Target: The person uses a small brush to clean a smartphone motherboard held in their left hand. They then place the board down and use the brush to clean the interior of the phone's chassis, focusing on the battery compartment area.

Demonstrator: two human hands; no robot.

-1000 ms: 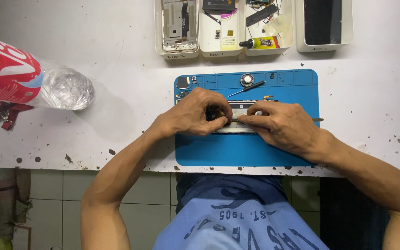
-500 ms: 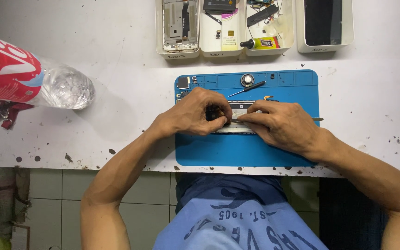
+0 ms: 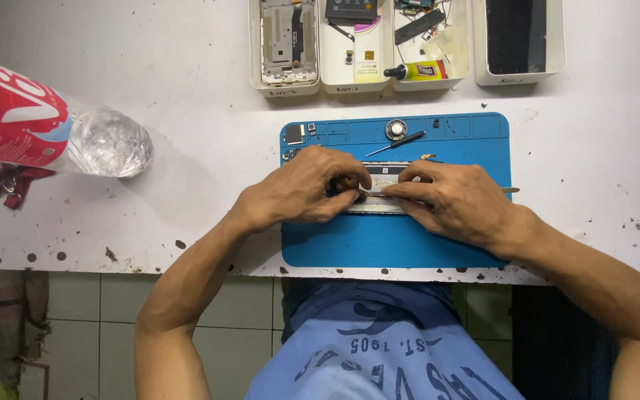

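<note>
Both hands lie knuckles-up on the blue repair mat (image 3: 379,248): left hand (image 3: 301,189) and right hand (image 3: 453,200) pinching an opened phone (image 3: 383,178).

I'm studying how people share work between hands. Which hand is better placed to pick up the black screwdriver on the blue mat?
Probably the right hand: the screwdriver lies just beyond its fingertips, while the left hand pinches the phone part.

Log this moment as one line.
left hand: on phone | right hand: on phone | phone on blue mat | screwdriver lying unused
</note>
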